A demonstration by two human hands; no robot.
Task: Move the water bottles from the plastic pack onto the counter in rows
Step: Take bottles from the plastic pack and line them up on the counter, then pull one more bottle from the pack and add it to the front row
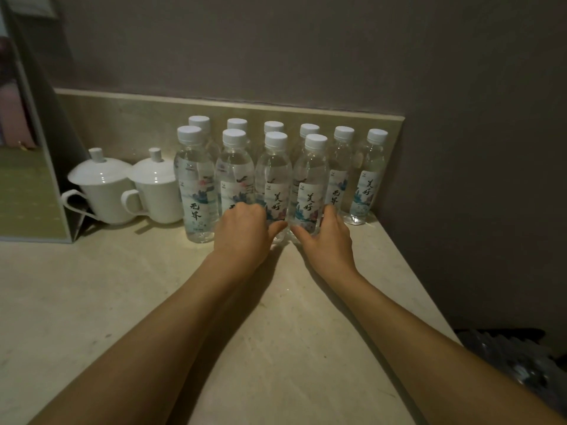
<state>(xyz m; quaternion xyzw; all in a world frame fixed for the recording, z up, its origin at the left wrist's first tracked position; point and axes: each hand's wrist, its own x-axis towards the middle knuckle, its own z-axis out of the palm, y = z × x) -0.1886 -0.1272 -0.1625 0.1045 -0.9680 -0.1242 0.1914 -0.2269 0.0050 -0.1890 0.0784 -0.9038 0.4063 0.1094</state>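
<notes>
both hands (285,233) grip front-row bottles (291,182), apparently; counter (122,302) dim.

Two lidded white cups (129,185), left

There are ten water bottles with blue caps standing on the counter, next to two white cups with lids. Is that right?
Not quite. The caps are white, not blue, as the head view shows. The rest holds: ten water bottles stand on the counter, beside two white cups with lids.
</notes>
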